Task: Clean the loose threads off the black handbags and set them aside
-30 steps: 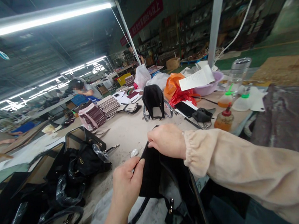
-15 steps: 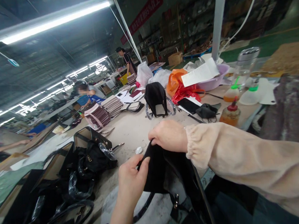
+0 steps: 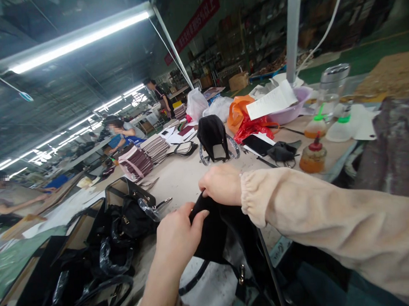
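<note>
Both hands pinch the upper edge of a black handbag [image 3: 212,237] in front of me. My left hand [image 3: 181,232] grips the edge at its left, thumb on the near side. A short way along the same edge, my right hand [image 3: 221,184] is closed on it, its fingertips partly hidden. The bag hangs down toward my lap, with a gold-coloured metal fitting [image 3: 242,274] and a dark handle [image 3: 195,279] showing below. Another black bag [image 3: 212,136] with plastic-wrapped handles stands upright on the table beyond my hands.
Several black bags [image 3: 122,216] crowd the table at left. Stacked maroon and beige pieces [image 3: 135,163] lie behind them. At right are glue bottles [image 3: 313,156], a phone [image 3: 258,144], a red plastic bag [image 3: 253,127] and a purple basin [image 3: 296,106]. Co-workers [image 3: 124,132] are at far tables.
Both hands keep hold of the bag's edge. My left hand has turned and shifted slightly up and left, and my right hand slightly left. The camera view has shifted a little.
</note>
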Tool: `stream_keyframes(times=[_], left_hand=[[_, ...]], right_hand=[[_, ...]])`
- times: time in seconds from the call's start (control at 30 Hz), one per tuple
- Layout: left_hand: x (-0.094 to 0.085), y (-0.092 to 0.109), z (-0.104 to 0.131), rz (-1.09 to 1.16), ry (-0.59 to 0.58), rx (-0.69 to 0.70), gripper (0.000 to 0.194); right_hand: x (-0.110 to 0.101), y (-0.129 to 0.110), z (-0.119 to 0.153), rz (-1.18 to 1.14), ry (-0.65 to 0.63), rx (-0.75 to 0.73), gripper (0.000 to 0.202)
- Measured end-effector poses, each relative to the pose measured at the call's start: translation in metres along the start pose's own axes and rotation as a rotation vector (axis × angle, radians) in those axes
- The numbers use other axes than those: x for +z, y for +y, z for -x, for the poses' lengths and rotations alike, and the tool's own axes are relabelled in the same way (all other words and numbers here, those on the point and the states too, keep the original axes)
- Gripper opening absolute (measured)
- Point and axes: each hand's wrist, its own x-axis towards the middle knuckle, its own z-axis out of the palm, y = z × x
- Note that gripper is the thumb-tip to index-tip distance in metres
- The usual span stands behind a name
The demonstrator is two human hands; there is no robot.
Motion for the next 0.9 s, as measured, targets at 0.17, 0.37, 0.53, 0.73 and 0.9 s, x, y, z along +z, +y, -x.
stream_keyframes(times=[0.17, 0.37, 0.53, 0.73, 0.9], left_hand=[[0.001, 0.010, -0.016, -0.057, -0.002, 0.015, 0.030], [0.008, 0.009, -0.018, -0.024, 0.015, 0.028, 0.032], [0.008, 0.009, -0.018, 0.046, 0.007, 0.027, 0.031], [0.009, 0.006, -0.020, 0.069, 0.022, 0.025, 0.031], [0.011, 0.003, -0.019, 0.121, 0.024, 0.041, 0.033]], right_hand=[[0.000, 0.002, 0.004, -0.010, 0.011, 0.010, 0.018], [-0.002, 0.008, 0.019, -0.060, 0.087, 0.020, 0.034], [-0.006, 0.011, 0.021, -0.040, 0.023, 0.013, 0.020], [-0.012, 0.011, 0.022, 0.037, -0.096, -0.069, 0.016], [-0.010, 0.013, 0.026, 0.054, -0.023, -0.087, 0.019]])
